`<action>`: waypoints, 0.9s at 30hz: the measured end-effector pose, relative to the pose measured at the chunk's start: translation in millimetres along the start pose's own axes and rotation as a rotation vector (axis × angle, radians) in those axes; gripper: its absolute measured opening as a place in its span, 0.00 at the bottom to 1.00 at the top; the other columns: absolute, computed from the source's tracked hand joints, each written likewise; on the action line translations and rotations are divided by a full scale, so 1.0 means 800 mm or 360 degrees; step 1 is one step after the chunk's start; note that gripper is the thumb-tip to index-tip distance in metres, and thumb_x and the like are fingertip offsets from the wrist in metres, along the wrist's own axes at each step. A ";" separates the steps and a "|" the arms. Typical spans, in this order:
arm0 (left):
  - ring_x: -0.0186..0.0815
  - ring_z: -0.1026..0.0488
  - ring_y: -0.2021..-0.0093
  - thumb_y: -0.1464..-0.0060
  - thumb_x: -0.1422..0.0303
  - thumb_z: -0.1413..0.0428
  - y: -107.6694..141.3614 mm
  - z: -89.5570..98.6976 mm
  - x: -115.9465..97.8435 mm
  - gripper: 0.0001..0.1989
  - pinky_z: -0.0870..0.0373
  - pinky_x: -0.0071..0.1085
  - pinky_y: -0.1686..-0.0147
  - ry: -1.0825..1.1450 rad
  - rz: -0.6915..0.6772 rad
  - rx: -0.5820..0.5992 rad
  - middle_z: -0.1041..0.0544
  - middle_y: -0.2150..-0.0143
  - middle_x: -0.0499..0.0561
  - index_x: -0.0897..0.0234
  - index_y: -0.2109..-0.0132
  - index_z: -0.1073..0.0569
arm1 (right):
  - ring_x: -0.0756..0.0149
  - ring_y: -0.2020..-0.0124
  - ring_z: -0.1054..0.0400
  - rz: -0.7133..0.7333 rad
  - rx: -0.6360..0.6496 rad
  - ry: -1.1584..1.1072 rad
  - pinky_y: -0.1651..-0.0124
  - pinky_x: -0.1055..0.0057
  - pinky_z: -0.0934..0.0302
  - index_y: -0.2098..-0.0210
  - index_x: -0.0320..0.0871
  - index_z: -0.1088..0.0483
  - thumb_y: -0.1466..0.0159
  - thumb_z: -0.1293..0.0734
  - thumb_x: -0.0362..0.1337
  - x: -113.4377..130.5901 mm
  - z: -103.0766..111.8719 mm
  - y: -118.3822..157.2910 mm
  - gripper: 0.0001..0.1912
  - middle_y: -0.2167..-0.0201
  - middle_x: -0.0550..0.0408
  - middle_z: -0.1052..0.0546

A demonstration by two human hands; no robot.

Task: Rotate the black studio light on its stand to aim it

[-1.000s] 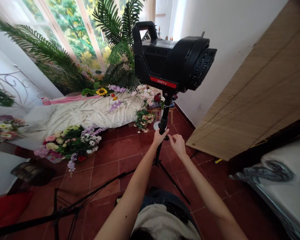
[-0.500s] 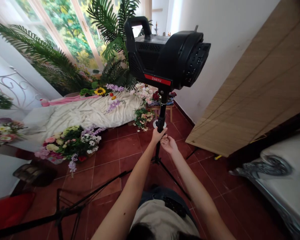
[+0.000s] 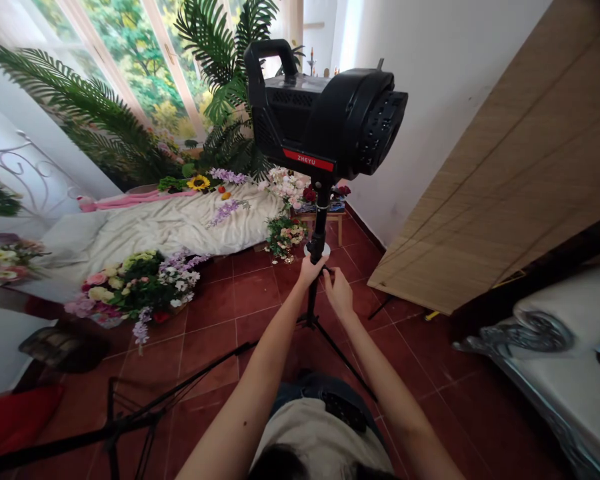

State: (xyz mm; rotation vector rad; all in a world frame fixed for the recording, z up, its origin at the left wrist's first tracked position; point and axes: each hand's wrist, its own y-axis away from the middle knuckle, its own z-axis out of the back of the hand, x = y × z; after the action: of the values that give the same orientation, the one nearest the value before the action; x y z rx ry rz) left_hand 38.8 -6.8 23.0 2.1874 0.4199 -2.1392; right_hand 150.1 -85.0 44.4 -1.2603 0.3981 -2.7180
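Observation:
A black studio light point(image 3: 313, 123) with a top handle and a red ZHEYU label sits on a black light stand point(image 3: 311, 300), in front of me. My left hand point(image 3: 312, 269) is closed around the stand's pole, just below a collar. At the right side of the pole, my right hand point(image 3: 339, 292) has its thumb and fingers at a small dark knob point(image 3: 326, 269). The fingertips partly hide the knob. Below my hands, the stand's legs spread over the tiled floor.
Another black stand point(image 3: 130, 423) lies across the lower left. Flower bunches point(image 3: 130, 283) edge a cloth-draped bed point(image 3: 180, 223) by the window. A woven blind or panel point(image 3: 460, 200) leans on the right, near a pale ornate sofa point(image 3: 565, 340). The floor point(image 3: 260, 293) is red tile.
The light and the pole have shifted slightly left and down in view. My right hand's fingers have turned and straightened somewhat at the knob. My left hand keeps its hold on the pole.

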 end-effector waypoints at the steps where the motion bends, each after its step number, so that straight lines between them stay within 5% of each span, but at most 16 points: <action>1: 0.30 0.33 0.72 0.60 0.58 0.38 0.000 -0.001 -0.001 0.16 0.33 0.28 0.67 -0.0004 0.0009 -0.0018 0.28 0.71 0.50 0.67 0.69 0.30 | 0.60 0.61 0.31 0.0016 -0.0021 0.0040 0.64 0.70 0.43 0.58 0.42 0.35 0.34 0.52 0.53 0.001 0.000 -0.001 0.25 0.60 0.47 0.25; 12: 0.33 0.30 0.63 0.55 0.59 0.40 0.026 -0.009 -0.019 0.17 0.33 0.30 0.60 -0.0002 0.0005 -0.0116 0.26 0.63 0.54 0.67 0.63 0.29 | 0.63 0.72 0.33 -0.0065 -0.0095 0.0103 0.68 0.71 0.49 0.67 0.40 0.32 0.34 0.52 0.54 -0.008 -0.006 -0.012 0.28 0.71 0.46 0.25; 16: 0.34 0.29 0.57 0.53 0.59 0.42 0.058 0.013 -0.003 0.19 0.33 0.30 0.56 0.0137 0.0035 -0.0122 0.25 0.57 0.55 0.66 0.56 0.29 | 0.63 0.72 0.34 -0.0120 -0.0089 0.0217 0.70 0.71 0.50 0.65 0.39 0.33 0.34 0.54 0.54 -0.004 -0.007 -0.007 0.29 0.71 0.45 0.26; 21: 0.34 0.26 0.70 0.55 0.59 0.41 0.156 0.101 0.057 0.17 0.30 0.30 0.68 0.0195 0.0725 -0.0176 0.23 0.71 0.56 0.71 0.64 0.26 | 0.64 0.77 0.35 -0.0242 -0.0073 0.0315 0.72 0.72 0.53 0.60 0.37 0.35 0.34 0.55 0.53 0.003 -0.022 -0.004 0.29 0.75 0.47 0.27; 27: 0.27 0.32 0.81 0.54 0.64 0.44 0.322 0.249 0.130 0.11 0.37 0.24 0.78 0.0201 0.1336 -0.0922 0.26 0.78 0.50 0.70 0.70 0.27 | 0.61 0.79 0.36 -0.0362 -0.0270 0.0294 0.75 0.70 0.50 0.62 0.40 0.35 0.36 0.50 0.55 0.009 -0.039 0.005 0.25 0.76 0.46 0.28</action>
State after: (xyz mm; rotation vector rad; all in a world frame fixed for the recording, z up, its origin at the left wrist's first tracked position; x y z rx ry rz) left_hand -95.8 -283.1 -126.7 1.7145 0.0667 -1.2437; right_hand 121.8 -84.3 29.7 -1.1601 0.5462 -3.0645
